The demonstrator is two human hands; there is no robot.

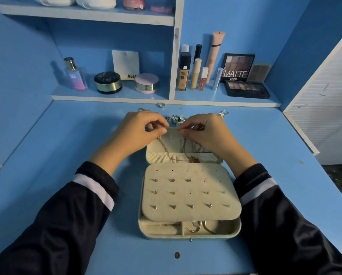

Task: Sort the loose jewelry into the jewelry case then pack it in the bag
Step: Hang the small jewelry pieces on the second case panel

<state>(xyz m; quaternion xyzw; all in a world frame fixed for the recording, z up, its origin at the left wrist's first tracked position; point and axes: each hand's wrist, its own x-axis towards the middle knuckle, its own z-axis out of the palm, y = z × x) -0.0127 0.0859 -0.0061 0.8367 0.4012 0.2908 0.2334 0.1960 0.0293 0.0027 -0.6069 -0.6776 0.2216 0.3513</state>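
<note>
An open cream jewelry case [190, 233] lies on the blue desk. Its padded earring panel [188, 195] carries several stud earrings. The raised lid [166, 155] holds gold chains [164, 147]. My left hand [138, 130] and my right hand [204, 132] meet at the lid's top edge. Each pinches an end of a thin necklace there. Loose silver rings [176, 118] lie just behind the hands, with one ring [161, 105] further back and a silver piece [222, 114] to the right. No bag is in view.
The shelf behind holds a perfume bottle [75, 76], two round compacts [108, 82], makeup tubes [196, 76] and eyeshadow palettes [245, 88]. A small dark bead [177, 255] lies on the desk in front of the case. A white panel [324, 116] borders the right.
</note>
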